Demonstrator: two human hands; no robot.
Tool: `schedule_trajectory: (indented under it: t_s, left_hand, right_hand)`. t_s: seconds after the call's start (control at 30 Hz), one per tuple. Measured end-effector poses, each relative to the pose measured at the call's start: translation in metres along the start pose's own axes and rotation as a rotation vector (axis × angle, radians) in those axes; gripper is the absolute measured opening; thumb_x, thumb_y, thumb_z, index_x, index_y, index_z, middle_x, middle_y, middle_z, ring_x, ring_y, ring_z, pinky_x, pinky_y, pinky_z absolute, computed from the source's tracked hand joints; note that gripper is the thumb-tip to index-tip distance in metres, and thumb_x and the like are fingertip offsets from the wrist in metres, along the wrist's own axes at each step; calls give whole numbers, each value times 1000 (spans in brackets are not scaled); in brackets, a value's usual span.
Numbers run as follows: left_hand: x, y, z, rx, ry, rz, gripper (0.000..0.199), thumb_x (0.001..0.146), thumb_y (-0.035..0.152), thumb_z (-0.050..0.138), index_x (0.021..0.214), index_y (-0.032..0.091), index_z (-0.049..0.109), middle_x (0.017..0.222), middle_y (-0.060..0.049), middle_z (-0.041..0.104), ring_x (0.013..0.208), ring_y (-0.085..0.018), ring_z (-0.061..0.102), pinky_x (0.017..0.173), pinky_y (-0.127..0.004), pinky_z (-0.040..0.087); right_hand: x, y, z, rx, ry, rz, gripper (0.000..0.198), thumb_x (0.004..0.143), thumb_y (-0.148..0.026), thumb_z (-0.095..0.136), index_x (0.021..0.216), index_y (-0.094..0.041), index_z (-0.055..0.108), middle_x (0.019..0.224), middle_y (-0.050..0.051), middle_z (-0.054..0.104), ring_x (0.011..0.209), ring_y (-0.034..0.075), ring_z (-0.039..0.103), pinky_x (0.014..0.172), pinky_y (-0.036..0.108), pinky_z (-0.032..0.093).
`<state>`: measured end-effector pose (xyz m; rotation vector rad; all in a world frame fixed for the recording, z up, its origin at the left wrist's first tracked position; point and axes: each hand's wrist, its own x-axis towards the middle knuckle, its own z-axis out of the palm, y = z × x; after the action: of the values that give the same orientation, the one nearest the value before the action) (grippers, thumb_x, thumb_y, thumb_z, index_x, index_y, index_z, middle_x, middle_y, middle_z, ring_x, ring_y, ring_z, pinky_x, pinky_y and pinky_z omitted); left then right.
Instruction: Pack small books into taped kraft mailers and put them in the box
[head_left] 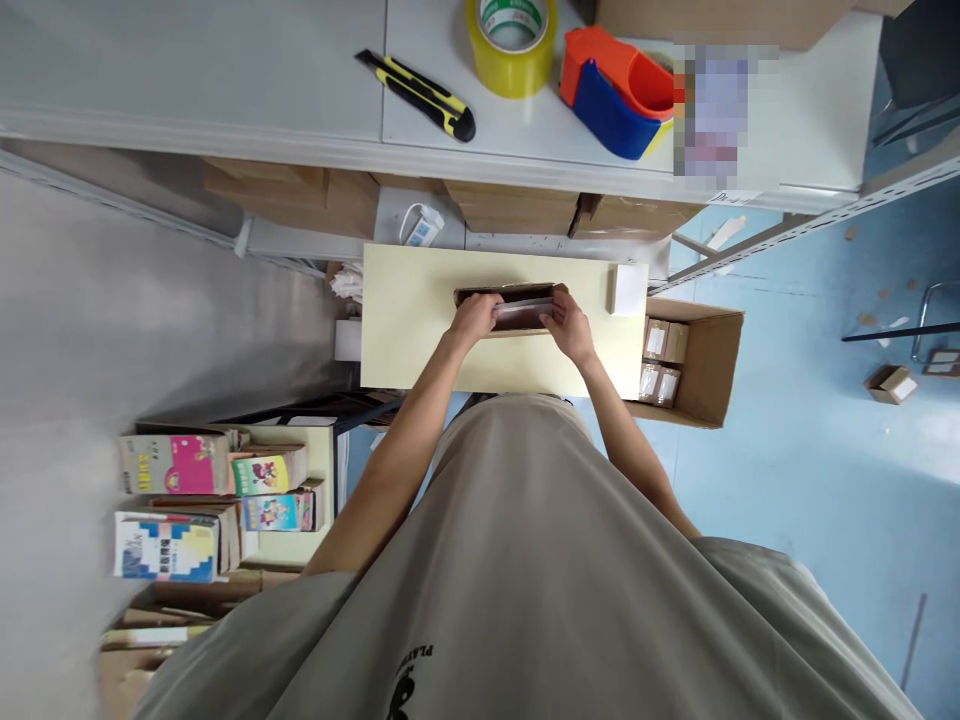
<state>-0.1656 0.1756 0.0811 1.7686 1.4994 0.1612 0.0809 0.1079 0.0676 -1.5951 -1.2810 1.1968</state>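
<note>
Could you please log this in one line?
cardboard box: open, on pale table | left hand: at box's left side | right hand: at its right end | grip: unclear

Left hand (475, 318) and right hand (568, 327) at an open box (517, 334)

Each pinches 1 end of a flat pale-edged item (525, 307) inside the box, on a cream table (412, 340). A small white carton (628, 290) sits at the table's right end. The grey shelf (225, 70) beyond bears a yellow-and-black cutter (421, 95), a tape roll (514, 70) and an orange-and-blue tape dispenser (611, 105). Beside the table, a larger carton (712, 365) shows 4 small boxes (656, 338).
</note>
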Motion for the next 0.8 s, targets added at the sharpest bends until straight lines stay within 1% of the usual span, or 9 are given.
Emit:
schedule_trajectory:
  t_s: [0.1,0.17,0.3,0.37,0.43,0.53,0.63,0.7,0.8]
  left_hand:
    - [-1,-2,0,-54,-34,-45,6,91,28,87,95,25,90,110,-19,89,126,-50,80,123,-65,56]
    - [-10,-4,-4,-99,5,-54,9,89,28,92,97,24,90,114,-19,88,129,-52,78,126,-68,54]
    - [-50,-7,-17,-74,246,-1,22,97,19,85,118,24,86,134,-16,83,133,-44,76,125,-60,57]
    - [-72,-9,-21,-32,410,-76,31,97,20,86,127,23,81,143,-16,79,138,-40,73,124,-54,58]
    - [-88,-10,-23,-12,487,-212,38,97,23,89,133,22,77,146,-17,77,132,-36,76,120,-50,60]
    - [-95,-12,-20,-47,432,-335,28,101,28,85,127,21,77,136,-15,83,110,-32,84,111,-47,63]
    - [-92,-13,-16,-93,384,-319,12,105,25,79,116,24,83,122,-11,90,108,-32,87,107,-45,63]
    - [-90,-13,-16,-90,385,-296,16,104,19,75,113,24,86,118,-11,91,111,-34,88,106,-44,64]
    - [-91,-16,-19,-54,394,-255,23,101,13,72,112,23,89,115,-13,91,111,-37,88,103,-45,64]
  right_hand:
    - [-4,-6,-6,22,17,62,73,89,-65,90,147,-25,71,147,18,81,140,38,79,128,61,62]
    - [-7,-10,-14,7,25,39,68,91,-67,88,142,-24,72,143,19,81,133,37,81,121,59,67]
    - [-16,-15,-34,-123,149,-19,62,95,-75,83,134,-27,74,142,18,79,116,32,80,102,56,74]
    - [-19,-16,-40,-197,176,19,65,92,-79,84,131,-27,75,141,18,79,112,32,80,98,55,74]
    - [-20,-15,-41,-241,158,93,70,90,-81,86,130,-25,76,140,19,80,111,33,82,99,55,74]
    - [-20,-12,-34,-257,119,173,69,93,-78,82,132,-22,76,141,22,81,115,36,84,102,55,73]
    - [-19,-11,-21,-297,64,168,57,105,-63,68,141,-20,75,135,21,85,117,38,84,105,54,70]
    - [-21,-12,-13,-387,24,154,51,110,-52,55,144,-20,76,119,18,88,112,40,84,104,54,68]
    - [-30,-17,-4,-531,11,167,52,113,-42,46,151,-20,75,103,16,88,104,43,83,101,54,65]
